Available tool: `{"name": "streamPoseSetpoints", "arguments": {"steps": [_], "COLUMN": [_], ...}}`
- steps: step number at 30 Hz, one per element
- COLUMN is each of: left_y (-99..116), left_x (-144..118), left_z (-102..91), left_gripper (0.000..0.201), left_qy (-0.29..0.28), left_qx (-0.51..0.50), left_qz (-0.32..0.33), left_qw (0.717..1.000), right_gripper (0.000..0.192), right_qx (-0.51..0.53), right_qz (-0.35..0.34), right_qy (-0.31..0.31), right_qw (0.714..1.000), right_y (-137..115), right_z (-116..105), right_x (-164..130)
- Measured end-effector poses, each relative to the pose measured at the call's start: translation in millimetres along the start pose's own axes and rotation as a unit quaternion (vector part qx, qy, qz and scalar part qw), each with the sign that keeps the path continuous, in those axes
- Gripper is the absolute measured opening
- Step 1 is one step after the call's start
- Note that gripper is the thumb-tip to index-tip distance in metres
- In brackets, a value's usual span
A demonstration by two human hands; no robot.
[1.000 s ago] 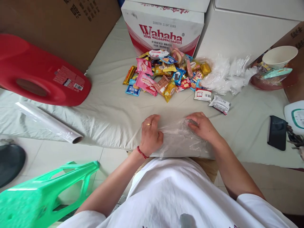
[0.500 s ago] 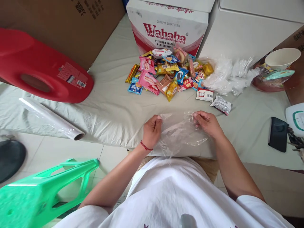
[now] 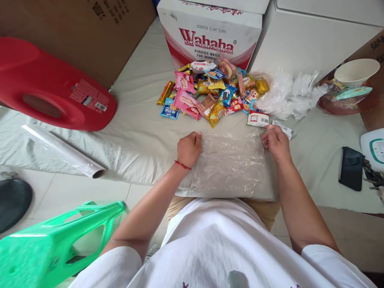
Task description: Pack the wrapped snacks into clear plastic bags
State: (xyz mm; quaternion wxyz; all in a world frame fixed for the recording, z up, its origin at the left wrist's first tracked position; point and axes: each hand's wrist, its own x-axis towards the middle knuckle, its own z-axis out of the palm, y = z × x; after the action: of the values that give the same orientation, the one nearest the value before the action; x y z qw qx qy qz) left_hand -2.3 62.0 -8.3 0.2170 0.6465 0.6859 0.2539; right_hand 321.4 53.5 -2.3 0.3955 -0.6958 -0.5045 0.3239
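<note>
A clear plastic bag point(image 3: 229, 164) is spread almost flat on the cloth-covered surface in front of me, creased across its width. My left hand point(image 3: 189, 150) is closed on its upper left corner, thumb on top. At the upper right corner, my right hand point(image 3: 276, 142) pinches the bag's edge between thumb and fingers. Just beyond the bag lies a heap of small wrapped snacks point(image 3: 207, 105) in pink, blue, yellow and brown. A white and red snack packet point(image 3: 258, 119) and a silver-grey packet point(image 3: 283, 129) lie close to my right hand, which partly covers the silver one.
Crumpled clear bags point(image 3: 288, 94) lie right of the snacks, beside a white paper bowl point(image 3: 356, 73). A Wahaba-style printed carton point(image 3: 210, 32) stands behind. On the left are a red jug point(image 3: 57, 88) and a film roll point(image 3: 64, 150); a phone point(image 3: 351, 169) rests right. A green stool point(image 3: 60, 240) stands below.
The bag has gone from bunched and raised to stretched wide and flat. My right hand has moved right and away from me; my left has shifted slightly left and forward.
</note>
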Motion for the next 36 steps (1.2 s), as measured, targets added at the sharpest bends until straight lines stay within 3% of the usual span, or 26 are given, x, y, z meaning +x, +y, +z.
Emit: {"name": "streamPoseSetpoints", "arguments": {"steps": [3,5,9,12,15,16,18,20,22,24,26,28,30,32,34,36], "left_y": [1.1,0.1,-3.5,-3.8,-2.6,-2.5,-3.6,-6.0,-7.4,-4.4,5.3,20.4,35.2,43.3,40.9,29.7], "left_x": [1.8,3.3,8.8,11.1,12.2,13.3,17.4,23.0,25.9,20.0,2.1,-24.0,-47.9,-58.6,-52.4,-35.5], "left_z": [3.9,4.7,5.1,6.8,8.8,9.3,9.5,8.4,4.6,-2.7,-12.0,-18.9,-18.6,-9.4,4.8,17.4], "left_gripper": [0.04,0.04,0.037,0.034,0.033,0.034,0.034,0.032,0.02,0.018,0.035,0.034,0.024,0.024,0.031,0.043], "left_qy": [0.003,0.009,0.024,0.031,0.037,0.036,0.027,0.012,0.019,0.079,0.165,0.207,0.154,0.041,-0.04,-0.064], "left_qx": [0.01,0.017,0.04,0.058,0.056,0.051,0.034,0.004,-0.028,-0.04,-0.027,-0.014,-0.017,-0.015,0.012,0.059], "left_qz": [0.008,0.004,-0.009,-0.015,-0.019,-0.021,-0.027,-0.042,-0.055,-0.047,-0.009,0.057,0.156,0.243,0.255,0.206], "left_qw": [1.0,1.0,0.999,0.998,0.998,0.998,0.999,0.999,0.998,0.995,0.986,0.977,0.976,0.969,0.966,0.975], "right_gripper": [0.057,0.046,0.03,0.028,0.033,0.035,0.035,0.04,0.05,0.056,0.057,0.056,0.053,0.05,0.049,0.052], "right_qx": [-0.045,-0.059,-0.078,-0.188,-0.269,-0.274,-0.268,-0.256,-0.256,-0.259,-0.259,-0.254,-0.246,-0.242,-0.239,-0.232], "right_qz": [0.003,0.02,0.015,-0.064,-0.191,-0.227,-0.289,-0.358,-0.398,-0.41,-0.408,-0.404,-0.392,-0.376,-0.372,-0.386], "right_qy": [-0.043,-0.056,0.019,0.068,0.121,0.108,-0.029,-0.201,-0.292,-0.328,-0.333,-0.332,-0.335,-0.343,-0.353,-0.363], "right_qw": [0.998,0.996,0.997,0.978,0.936,0.928,0.918,0.875,0.831,0.811,0.81,0.814,0.821,0.826,0.824,0.816], "right_y": [-0.3,3.9,12.2,-0.3,-30.0,-40.5,-57.1,-64.3,-62.3,-55.3,-48.3,-44.1,-42.9,-42.9,-42.7,-41.1], "right_z": [3.8,7.3,5.1,-0.6,6.8,14.7,38.4,67.6,93.9,111.2,118.8,120.6,120.8,120.9,120.4,117.7], "right_x": [-3.0,-2.2,10.7,12.6,-13.7,-29.2,-66.0,-102.7,-131.1,-147.5,-153.6,-153.8,-152.4,-151.8,-152.8,-155.9]}}
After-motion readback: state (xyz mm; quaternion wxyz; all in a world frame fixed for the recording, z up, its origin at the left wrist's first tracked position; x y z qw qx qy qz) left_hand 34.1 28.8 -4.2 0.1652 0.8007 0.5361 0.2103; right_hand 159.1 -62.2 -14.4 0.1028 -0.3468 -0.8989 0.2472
